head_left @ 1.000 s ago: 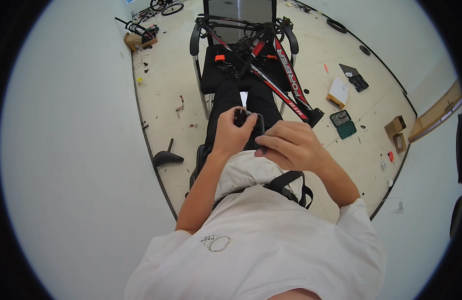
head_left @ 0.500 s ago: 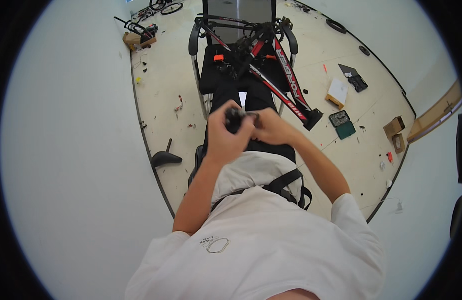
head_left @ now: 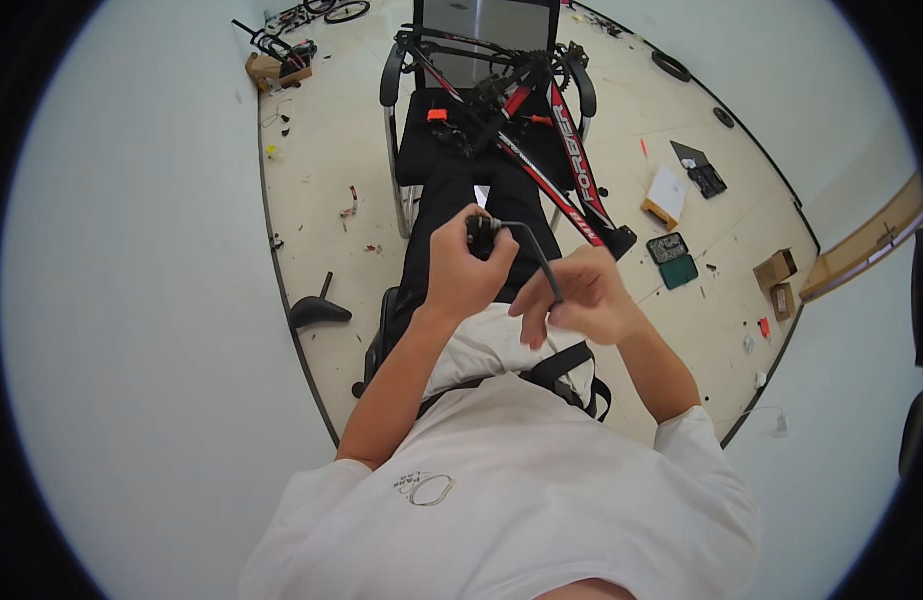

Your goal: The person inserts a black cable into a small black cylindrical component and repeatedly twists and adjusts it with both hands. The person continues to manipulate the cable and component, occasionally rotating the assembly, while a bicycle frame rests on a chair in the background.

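My left hand [head_left: 459, 268] is closed around a small black part [head_left: 478, 236]; its kind is mostly hidden by the fingers. The short end of a dark hex key [head_left: 533, 246] meets this part at a silvery fitting, and its long arm bends down to the right. Beside the key's free end is my right hand [head_left: 593, 300], fingers spread and slightly curled. The key's end lies against the palm side near the thumb, without the fingers wrapped round it. Both hands are above my lap.
Ahead, a red, black and white bicycle frame [head_left: 551, 170] rests on a black office chair [head_left: 421, 150]. A saddle [head_left: 321, 310] lies on the floor at left. To the right are a green case of small parts [head_left: 678, 272], a black tool case [head_left: 706, 180] and cardboard boxes [head_left: 776, 268].
My right hand has moved right and nearer to me, and its fingers have spread. The hex key now shows clearly. My left hand still holds the black part.
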{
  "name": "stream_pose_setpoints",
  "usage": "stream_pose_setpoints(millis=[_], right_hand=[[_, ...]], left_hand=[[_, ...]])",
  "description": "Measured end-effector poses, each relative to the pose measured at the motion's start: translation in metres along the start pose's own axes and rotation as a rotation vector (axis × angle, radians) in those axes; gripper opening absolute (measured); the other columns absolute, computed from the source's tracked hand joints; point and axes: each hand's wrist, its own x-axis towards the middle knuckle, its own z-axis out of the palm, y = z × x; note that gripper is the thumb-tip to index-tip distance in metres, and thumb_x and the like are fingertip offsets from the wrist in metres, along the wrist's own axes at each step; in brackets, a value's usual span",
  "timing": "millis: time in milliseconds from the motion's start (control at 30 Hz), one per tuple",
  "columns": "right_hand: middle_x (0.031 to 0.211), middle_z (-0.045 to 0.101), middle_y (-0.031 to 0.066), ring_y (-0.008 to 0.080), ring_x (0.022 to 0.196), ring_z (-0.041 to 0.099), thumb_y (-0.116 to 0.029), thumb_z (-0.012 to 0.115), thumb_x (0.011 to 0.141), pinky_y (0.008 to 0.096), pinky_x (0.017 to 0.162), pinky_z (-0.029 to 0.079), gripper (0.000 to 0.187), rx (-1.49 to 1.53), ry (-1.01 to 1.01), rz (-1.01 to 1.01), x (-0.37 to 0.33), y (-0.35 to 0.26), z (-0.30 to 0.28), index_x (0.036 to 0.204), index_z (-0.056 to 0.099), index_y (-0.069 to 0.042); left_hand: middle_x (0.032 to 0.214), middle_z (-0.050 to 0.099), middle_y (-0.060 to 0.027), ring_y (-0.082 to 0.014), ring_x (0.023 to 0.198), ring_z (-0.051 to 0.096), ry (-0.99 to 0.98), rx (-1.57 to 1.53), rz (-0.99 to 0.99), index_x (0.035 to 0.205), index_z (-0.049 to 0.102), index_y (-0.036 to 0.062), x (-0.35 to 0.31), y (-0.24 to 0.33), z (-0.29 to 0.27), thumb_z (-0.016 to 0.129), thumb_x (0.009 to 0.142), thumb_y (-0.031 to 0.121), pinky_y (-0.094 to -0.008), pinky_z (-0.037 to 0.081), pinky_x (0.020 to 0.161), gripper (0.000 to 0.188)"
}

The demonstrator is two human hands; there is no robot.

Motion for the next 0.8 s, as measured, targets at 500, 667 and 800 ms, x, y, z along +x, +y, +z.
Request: stream_pose_setpoints(millis=[500, 667, 800], right_hand=[[0.066, 0.062, 0.0039, 0.0111, 0.055, 0.062, -0.017, 0.068, 0.090, 0.0256, 0.050, 0.050, 0.021, -0.480, 0.265, 0.058, 0.026, 0.099, -0.057, 0.087, 0.058, 0.001], [0.072, 0.064, 0.0045, 0.0122, 0.064, 0.064, -0.017, 0.056, 0.098, 0.0258, 0.059, 0.051, 0.020, -0.026, 0.049, 0.210, 0.017, 0.096, -0.012, 0.098, 0.063, 0.002], [0.073, 0.067, 0.0081, 0.0120, 0.060, 0.063, -0.019, 0.064, 0.091, 0.0263, 0.061, 0.052, 0.021, -0.352, -0.101, 0.217, 0.012, 0.072, -0.008, 0.096, 0.065, 0.002]], left_hand=[[0.055, 0.049, -0.0016, -0.0036, 0.051, 0.045, -0.191, -0.119, 0.125, 0.073, 0.050, 0.0026, -0.017, 0.000, 0.015, 0.070, 0.074, 0.009, -0.0238, 0.038, 0.046, 0.021], [0.058, 0.050, 0.0011, -0.0019, 0.051, 0.044, -0.147, -0.448, -0.237, 0.073, 0.049, 0.0043, -0.004, 0.006, -0.010, 0.062, 0.083, 0.005, -0.0210, 0.032, 0.040, 0.016], [0.058, 0.051, -0.0012, -0.0032, 0.045, 0.041, -0.174, -0.652, -0.400, 0.073, 0.048, 0.0060, -0.006, 0.014, -0.009, 0.060, 0.084, 0.003, -0.0211, 0.029, 0.035, 0.016]])
